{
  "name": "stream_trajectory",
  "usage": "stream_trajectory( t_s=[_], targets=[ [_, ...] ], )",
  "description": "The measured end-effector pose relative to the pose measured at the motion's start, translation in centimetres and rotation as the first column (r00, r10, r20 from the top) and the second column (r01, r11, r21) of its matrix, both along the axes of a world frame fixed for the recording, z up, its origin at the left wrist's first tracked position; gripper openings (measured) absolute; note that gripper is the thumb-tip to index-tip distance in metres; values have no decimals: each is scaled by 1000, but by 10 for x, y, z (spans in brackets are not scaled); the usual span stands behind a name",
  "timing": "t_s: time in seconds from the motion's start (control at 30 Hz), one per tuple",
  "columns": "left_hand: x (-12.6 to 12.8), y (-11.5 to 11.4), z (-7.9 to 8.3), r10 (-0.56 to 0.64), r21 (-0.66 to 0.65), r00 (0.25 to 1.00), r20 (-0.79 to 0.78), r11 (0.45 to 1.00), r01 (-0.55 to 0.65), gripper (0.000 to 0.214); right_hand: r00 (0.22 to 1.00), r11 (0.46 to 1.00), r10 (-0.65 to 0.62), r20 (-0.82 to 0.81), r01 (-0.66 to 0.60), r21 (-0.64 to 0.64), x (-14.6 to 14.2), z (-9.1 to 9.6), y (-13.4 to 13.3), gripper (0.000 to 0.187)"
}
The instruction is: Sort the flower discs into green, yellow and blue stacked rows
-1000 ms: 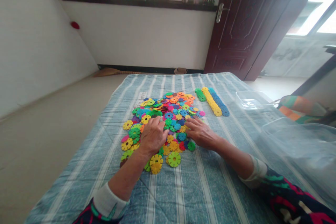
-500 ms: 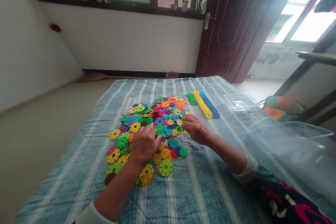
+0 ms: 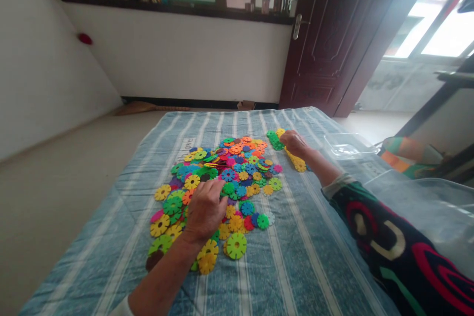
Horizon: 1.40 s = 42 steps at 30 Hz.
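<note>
My left hand [image 3: 207, 207] rests on a pile of colourful flower-shaped plastic discs [image 3: 192, 181], fingers bent and drawn together. A green disc [image 3: 228, 188] lies right at its fingertips; whether the hand grips it is unclear. Farther right, my right hand [image 3: 295, 143] is closed in a pinch over the laid-out rows, its fingertips at the short green row of overlapping discs [image 3: 276, 143]. Whatever it pinches is mostly hidden. Beneath that hand runs a yellow row [image 3: 298, 163], partly covered. Most of the blue row is behind the hand and forearm.
A striped blue-green cloth [image 3: 266, 276] covers the surface. At the right are a small clear plastic container [image 3: 346, 142] and a larger clear bin [image 3: 418, 202]. Beyond the far edge stand a white wall [image 3: 185, 59] and a dark red door [image 3: 326, 34].
My right hand has moved from the right side of the pile, away and to the right, onto the disc rows. My left hand stays on the pile. The view has shifted slightly.
</note>
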<state>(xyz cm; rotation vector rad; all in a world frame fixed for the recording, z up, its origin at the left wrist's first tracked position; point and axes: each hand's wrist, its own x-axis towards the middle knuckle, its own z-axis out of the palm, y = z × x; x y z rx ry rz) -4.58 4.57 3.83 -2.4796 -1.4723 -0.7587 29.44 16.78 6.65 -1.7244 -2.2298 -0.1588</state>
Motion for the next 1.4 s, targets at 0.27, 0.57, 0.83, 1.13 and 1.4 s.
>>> stream_trajectory(
  t_s=[0.27,0.57,0.83,1.13,1.4],
  targets=[
    [-1,-1,-2,-30,16,998,55,999,29,33,999,997,0,54,4,-73,1,-3,24,25],
    [-2,-1,-2,-38,38,996,80,999,35,36,998,997,13,66,-8,-80,2,-8,19,20],
    [-1,-3,2,-27,13,998,61,1000,26,29,994,995,51,99,-42,-88,-4,-13,10,24],
    [-5,-2,10,4,-193,975,221,980,39,20,997,998,12,78,-7,-65,-5,-11,5,24],
    [-8,2,20,131,-386,887,442,921,57,18,978,980,197,-69,-197,-4,-45,-6,-42,15]
  ],
)
